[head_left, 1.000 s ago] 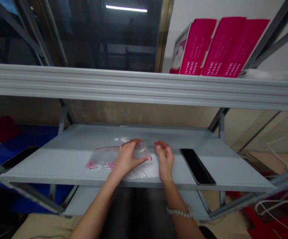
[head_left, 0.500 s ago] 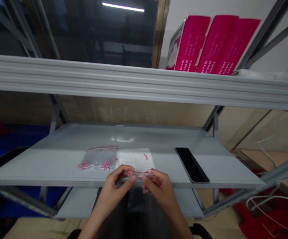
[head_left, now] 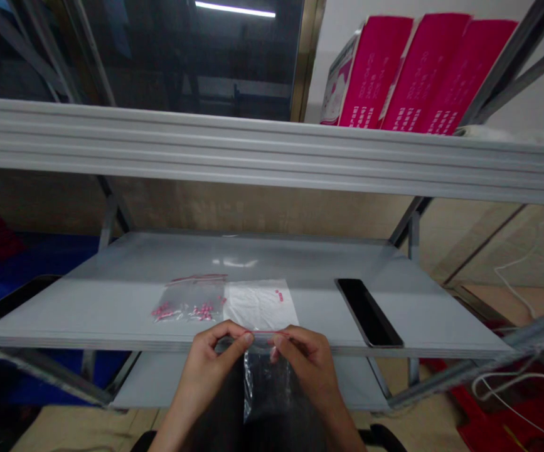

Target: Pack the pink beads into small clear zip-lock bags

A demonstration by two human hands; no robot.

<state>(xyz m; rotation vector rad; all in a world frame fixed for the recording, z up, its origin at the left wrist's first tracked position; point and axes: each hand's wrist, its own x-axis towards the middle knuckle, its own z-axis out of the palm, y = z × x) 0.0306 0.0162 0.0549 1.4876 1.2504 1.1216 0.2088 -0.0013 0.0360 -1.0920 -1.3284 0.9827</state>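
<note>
Between my two hands hangs a clear zip-lock bag (head_left: 266,383), its red-lined top edge stretched level just in front of the table's front edge. My left hand (head_left: 218,358) pinches the left end of that edge between thumb and fingers. At the right end, my right hand (head_left: 304,361) pinches the same edge. No contents can be made out in the bag. Just beyond my hands lies a white napkin (head_left: 257,304) with small pink pieces (head_left: 280,295) at its upper right. Left of it, another clear zip-lock bag (head_left: 189,298) lies flat with small pink pieces inside.
A dark phone (head_left: 368,312) lies on the grey table (head_left: 309,257) at the right. Overhead, a metal shelf beam (head_left: 234,150) crosses the view, with several pink boxes (head_left: 378,72) above. A dark flat object (head_left: 15,298) is at the far left.
The bag's top edge is now pulled straight and taut, and its body hangs flatter and more plainly in view. My hands have moved slightly apart. The camera view has shifted a little.
</note>
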